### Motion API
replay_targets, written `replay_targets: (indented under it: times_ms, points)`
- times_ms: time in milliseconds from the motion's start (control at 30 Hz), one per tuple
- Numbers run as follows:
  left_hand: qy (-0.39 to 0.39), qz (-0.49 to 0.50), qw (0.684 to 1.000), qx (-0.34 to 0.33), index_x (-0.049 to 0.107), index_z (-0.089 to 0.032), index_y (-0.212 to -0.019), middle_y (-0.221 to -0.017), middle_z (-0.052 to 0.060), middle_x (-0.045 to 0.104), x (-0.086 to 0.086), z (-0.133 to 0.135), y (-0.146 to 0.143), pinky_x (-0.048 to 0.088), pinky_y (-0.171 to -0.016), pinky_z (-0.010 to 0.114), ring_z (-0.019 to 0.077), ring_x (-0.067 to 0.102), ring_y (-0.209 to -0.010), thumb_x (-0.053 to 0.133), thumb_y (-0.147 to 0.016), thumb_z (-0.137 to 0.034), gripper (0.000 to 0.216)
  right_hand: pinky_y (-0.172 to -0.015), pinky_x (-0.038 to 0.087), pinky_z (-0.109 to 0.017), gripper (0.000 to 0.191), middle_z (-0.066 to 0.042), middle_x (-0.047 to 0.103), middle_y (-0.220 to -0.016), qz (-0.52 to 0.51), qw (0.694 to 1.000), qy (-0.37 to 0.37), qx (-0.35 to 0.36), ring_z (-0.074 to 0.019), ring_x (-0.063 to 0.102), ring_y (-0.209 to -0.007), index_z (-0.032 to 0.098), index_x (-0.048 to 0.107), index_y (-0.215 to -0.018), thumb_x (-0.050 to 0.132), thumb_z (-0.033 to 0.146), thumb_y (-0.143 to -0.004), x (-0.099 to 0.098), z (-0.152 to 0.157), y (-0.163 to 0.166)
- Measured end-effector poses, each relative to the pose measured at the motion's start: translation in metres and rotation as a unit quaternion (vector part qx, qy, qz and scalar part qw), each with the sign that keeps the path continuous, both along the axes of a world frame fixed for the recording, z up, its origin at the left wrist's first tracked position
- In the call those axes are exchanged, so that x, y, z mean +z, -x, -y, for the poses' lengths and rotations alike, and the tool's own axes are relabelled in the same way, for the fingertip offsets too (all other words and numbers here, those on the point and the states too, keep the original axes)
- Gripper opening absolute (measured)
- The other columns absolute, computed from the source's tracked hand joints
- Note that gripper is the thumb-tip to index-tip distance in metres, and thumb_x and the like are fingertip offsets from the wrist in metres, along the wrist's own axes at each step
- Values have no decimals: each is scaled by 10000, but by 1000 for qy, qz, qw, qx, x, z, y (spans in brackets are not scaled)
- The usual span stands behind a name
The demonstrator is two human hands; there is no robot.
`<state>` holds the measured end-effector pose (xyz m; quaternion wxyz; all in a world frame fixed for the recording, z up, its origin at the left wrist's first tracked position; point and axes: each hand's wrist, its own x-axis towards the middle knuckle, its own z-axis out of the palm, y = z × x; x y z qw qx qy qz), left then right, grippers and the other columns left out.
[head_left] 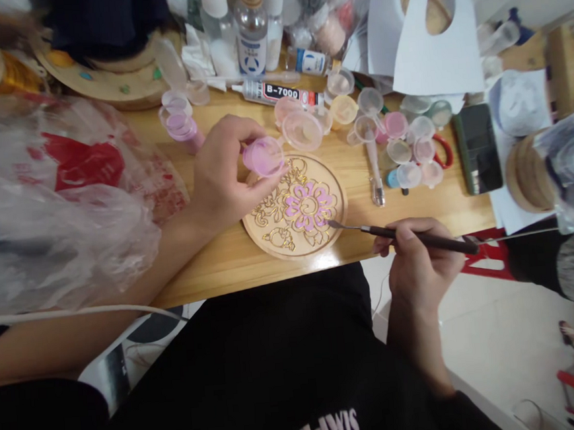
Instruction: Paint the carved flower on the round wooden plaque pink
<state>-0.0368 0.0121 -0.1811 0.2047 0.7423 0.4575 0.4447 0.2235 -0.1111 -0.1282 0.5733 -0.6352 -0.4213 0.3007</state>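
Note:
My left hand point(234, 169) holds a small clear cup of pink-purple material point(264, 156) between thumb and fingers, over the upper left of a round wooden plaque point(297, 248). Gold outlines form a flower point(309, 204) on the plaque, and its inner petals are filled with pink-purple. In my right hand point(417, 258) is a dark-handled palette knife point(367, 229), gripped like a pen. Its small metal blade points left, at the flower's lower right petals; whether it touches them I cannot tell.
Behind the plaque lie a B-7000 glue tube point(280, 95) and several small lidded cups point(396, 125). Bottles point(251, 29) stand at the back. A crumpled plastic bag point(67, 206) covers the left side. To the right are a phone point(478, 148) and a wooden roll-like object point(527, 173).

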Motion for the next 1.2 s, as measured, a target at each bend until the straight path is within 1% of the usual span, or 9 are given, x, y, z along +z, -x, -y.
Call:
replay_targets:
  times_ms: [200, 333, 433, 500, 600, 733, 833, 1033, 1200]
  points:
    - [7, 11, 1000, 14, 570, -305, -1053, -1045, 39, 704, 1, 1, -1, 637, -942, 475, 287, 726, -1025, 865, -868, -546, 423, -521, 551, -300, 73, 27, 704, -679, 45, 997, -35, 48, -154, 670, -536, 231, 752, -816, 782, 258, -877, 0, 4, -1]
    - [-31, -17, 999, -10, 562, -311, -1074, -1086, 34, 708, -2, -1, 2, 623, -926, 449, 263, 720, -1012, 866, -877, -556, 438, -558, 553, -317, 63, 6, 749, -748, 128, 983, -59, 115, -172, 706, -600, 252, 756, -863, 749, 261, -925, 2, 11, -5]
    - [-80, -18, 996, -31, 561, -291, -1134, -1087, 37, 707, -5, -3, 5, 615, -887, 433, 248, 708, -993, 891, -862, -558, 503, -584, 564, -336, 48, -14, 777, -790, 193, 966, -72, 156, -197, 737, -653, 263, 771, -905, 733, 241, -925, 4, 14, -8]
    - [-86, -9, 996, -32, 568, -275, -1142, -1084, 36, 708, -7, -5, 6, 610, -882, 427, 239, 702, -986, 904, -847, -571, 536, -584, 573, -340, 81, -23, 787, -797, 221, 955, -82, 178, -209, 751, -669, 265, 789, -937, 730, 215, -913, 6, 15, -9]
    - [-60, -8, 998, -28, 577, -263, -1098, -1080, 36, 718, -8, -6, 6, 607, -900, 420, 236, 706, -994, 905, -834, -603, 540, -550, 572, -328, 102, -23, 787, -785, 249, 946, -96, 184, -211, 756, -654, 266, 794, -940, 721, 207, -903, 9, 14, -9]
    - [-76, -23, 997, -25, 581, -268, -1083, -1081, 40, 734, -5, -4, 4, 619, -886, 433, 250, 724, -982, 878, -849, -617, 515, -505, 550, -286, 106, -7, 772, -754, 287, 929, -133, 191, -181, 736, -601, 248, 756, -907, 708, 159, -874, 13, 10, -5]
    - [-56, -13, 998, -5, 580, -293, -1045, -1087, 33, 737, -1, -1, 3, 622, -916, 437, 255, 733, -996, 858, -875, -599, 446, -493, 536, -270, 121, -8, 766, -750, 313, 914, -150, 209, -168, 720, -589, 237, 737, -893, 702, 126, -857, 17, 8, -4]
    - [-49, -7, 998, -33, 570, -266, -1085, -1055, 48, 709, -2, -3, 3, 614, -931, 421, 250, 719, -1012, 834, -904, -613, 473, -517, 537, -273, 161, -12, 751, -763, 347, 895, -151, 237, -161, 702, -602, 239, 738, -871, 677, 91, -858, 22, 9, -4]
    - [-40, 0, 999, -19, 572, -279, -1090, -1074, 45, 706, -1, 0, 2, 609, -960, 440, 263, 724, -1031, 827, -927, -539, 400, -556, 554, -282, 175, -11, 749, -792, 352, 901, -111, 229, -160, 700, -643, 241, 740, -885, 675, 79, -883, 27, 15, 0]
